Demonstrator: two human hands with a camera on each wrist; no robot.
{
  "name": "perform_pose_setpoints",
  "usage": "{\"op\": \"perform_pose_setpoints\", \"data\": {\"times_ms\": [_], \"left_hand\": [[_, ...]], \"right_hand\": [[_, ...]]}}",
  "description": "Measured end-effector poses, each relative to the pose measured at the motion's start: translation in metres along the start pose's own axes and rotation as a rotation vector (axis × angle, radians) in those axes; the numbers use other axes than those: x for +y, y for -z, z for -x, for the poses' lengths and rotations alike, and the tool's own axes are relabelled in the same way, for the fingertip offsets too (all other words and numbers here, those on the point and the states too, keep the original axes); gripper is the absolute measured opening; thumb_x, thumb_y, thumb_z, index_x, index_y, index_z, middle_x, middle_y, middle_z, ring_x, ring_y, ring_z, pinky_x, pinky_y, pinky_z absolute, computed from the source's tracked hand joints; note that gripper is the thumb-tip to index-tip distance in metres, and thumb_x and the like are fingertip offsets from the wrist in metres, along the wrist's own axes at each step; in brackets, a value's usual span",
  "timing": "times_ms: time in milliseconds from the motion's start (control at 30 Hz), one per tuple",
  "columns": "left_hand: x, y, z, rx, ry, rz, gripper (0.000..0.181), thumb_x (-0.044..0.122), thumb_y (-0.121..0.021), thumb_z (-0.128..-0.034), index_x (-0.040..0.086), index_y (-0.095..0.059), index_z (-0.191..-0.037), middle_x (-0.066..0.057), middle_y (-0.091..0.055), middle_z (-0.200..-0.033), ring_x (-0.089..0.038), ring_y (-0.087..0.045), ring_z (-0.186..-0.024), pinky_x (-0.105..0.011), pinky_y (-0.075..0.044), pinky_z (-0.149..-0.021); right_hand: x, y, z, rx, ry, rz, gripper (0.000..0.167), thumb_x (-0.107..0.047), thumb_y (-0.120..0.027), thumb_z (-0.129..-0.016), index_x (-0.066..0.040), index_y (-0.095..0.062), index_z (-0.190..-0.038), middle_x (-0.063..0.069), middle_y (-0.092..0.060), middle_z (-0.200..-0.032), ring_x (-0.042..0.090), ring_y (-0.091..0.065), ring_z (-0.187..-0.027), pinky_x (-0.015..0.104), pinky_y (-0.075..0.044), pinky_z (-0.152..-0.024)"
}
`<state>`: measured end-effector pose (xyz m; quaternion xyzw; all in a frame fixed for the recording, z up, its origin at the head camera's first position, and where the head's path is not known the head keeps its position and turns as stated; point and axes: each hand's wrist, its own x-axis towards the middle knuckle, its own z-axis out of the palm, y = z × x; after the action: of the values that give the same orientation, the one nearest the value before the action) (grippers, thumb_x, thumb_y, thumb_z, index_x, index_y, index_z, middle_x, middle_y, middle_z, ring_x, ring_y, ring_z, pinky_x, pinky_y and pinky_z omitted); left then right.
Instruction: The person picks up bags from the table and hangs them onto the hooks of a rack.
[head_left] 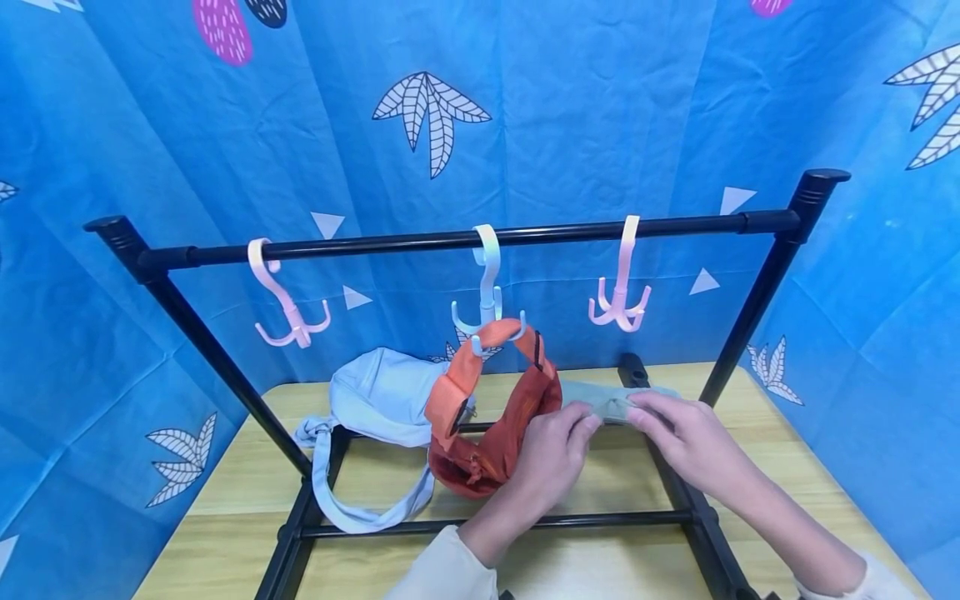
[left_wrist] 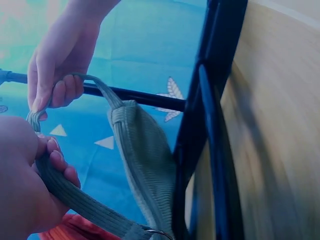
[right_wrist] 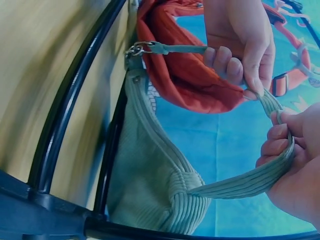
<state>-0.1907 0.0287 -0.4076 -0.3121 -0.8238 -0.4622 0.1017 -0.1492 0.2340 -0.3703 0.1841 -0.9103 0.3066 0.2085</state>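
My left hand [head_left: 549,448] and right hand [head_left: 681,433] meet right of the middle in the head view. Both pinch the ribbed strap [right_wrist: 245,182] of a green corduroy bag [right_wrist: 150,160], close together on the strap. In the right wrist view the bag hangs below the strap, its one end joined by a metal ring [right_wrist: 136,50]. Most of this bag is hidden behind my hands in the head view. Beside my left hand, a red-orange bag [head_left: 463,471] hangs by its strap from the blue hook hanger [head_left: 487,271].
A black rack's top bar [head_left: 375,244] also carries a pink hook hanger [head_left: 281,300] at left and another pink hook hanger [head_left: 621,279] at right. A light blue bag [head_left: 382,392] lies on the wooden table [head_left: 217,517] at left. Blue patterned cloth [head_left: 600,100] hangs behind.
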Motion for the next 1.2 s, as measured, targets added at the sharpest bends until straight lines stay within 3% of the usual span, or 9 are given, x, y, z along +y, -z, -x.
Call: {"op": "perform_pose_setpoints", "data": {"times_ms": [167,433,633,1000,1100,1200], "left_hand": [[0.005,0.006,-0.003,0.041,-0.041,0.017,0.022,0.029,-0.054,-0.1088,0.014,-0.070,-0.104,0.006,-0.050,-0.067,0.002,-0.042,-0.057,-0.014,-0.038,-0.055],[0.013,0.015,-0.005,0.074,-0.053,0.060,0.021,0.030,-0.056,-0.1078,0.015,-0.070,-0.103,0.005,-0.054,-0.068,0.002,-0.046,-0.059,-0.015,-0.042,-0.056],[0.018,0.022,-0.005,0.077,-0.035,0.102,0.021,0.031,-0.057,-0.1071,0.015,-0.071,-0.107,0.004,-0.056,-0.069,0.002,-0.048,-0.061,-0.016,-0.044,-0.057],[0.030,0.035,-0.008,0.129,-0.023,0.162,0.019,0.029,-0.062,-0.1053,0.013,-0.070,-0.110,0.001,-0.062,-0.075,0.000,-0.054,-0.068,-0.018,-0.051,-0.063],[0.032,0.037,-0.009,0.153,-0.038,0.162,0.019,0.030,-0.063,-0.1048,0.013,-0.071,-0.110,0.001,-0.062,-0.075,0.000,-0.054,-0.067,-0.019,-0.051,-0.062],[0.034,0.039,-0.010,0.174,-0.052,0.168,0.020,0.031,-0.063,-0.1043,0.014,-0.071,-0.110,0.002,-0.062,-0.075,-0.001,-0.054,-0.065,-0.019,-0.050,-0.060]], "right_hand": [[-0.007,0.004,-0.001,0.021,-0.006,-0.016,0.018,-0.012,-0.064,-0.103,-0.007,-0.075,-0.117,0.003,-0.079,-0.098,-0.001,-0.063,-0.077,0.022,-0.060,-0.070],[-0.016,0.010,-0.003,0.076,-0.003,0.008,0.019,-0.012,-0.065,-0.102,-0.006,-0.075,-0.117,0.006,-0.080,-0.099,0.005,-0.066,-0.077,0.022,-0.059,-0.070],[-0.020,0.014,-0.005,0.100,0.010,0.010,0.018,-0.012,-0.066,-0.102,-0.007,-0.075,-0.117,0.006,-0.080,-0.099,0.001,-0.065,-0.078,0.020,-0.059,-0.071],[-0.034,0.022,-0.010,0.175,0.069,0.007,0.017,-0.007,-0.069,-0.098,-0.003,-0.075,-0.114,0.009,-0.080,-0.100,0.000,-0.063,-0.072,0.005,-0.051,-0.075],[-0.036,0.023,-0.011,0.192,0.089,0.000,0.017,-0.004,-0.070,-0.097,-0.004,-0.075,-0.113,0.008,-0.080,-0.097,0.002,-0.062,-0.068,0.006,-0.050,-0.071],[-0.039,0.025,-0.013,0.203,0.106,-0.020,0.018,-0.002,-0.070,-0.096,-0.005,-0.075,-0.113,0.004,-0.079,-0.090,0.000,-0.056,-0.060,0.010,-0.046,-0.058]]}}
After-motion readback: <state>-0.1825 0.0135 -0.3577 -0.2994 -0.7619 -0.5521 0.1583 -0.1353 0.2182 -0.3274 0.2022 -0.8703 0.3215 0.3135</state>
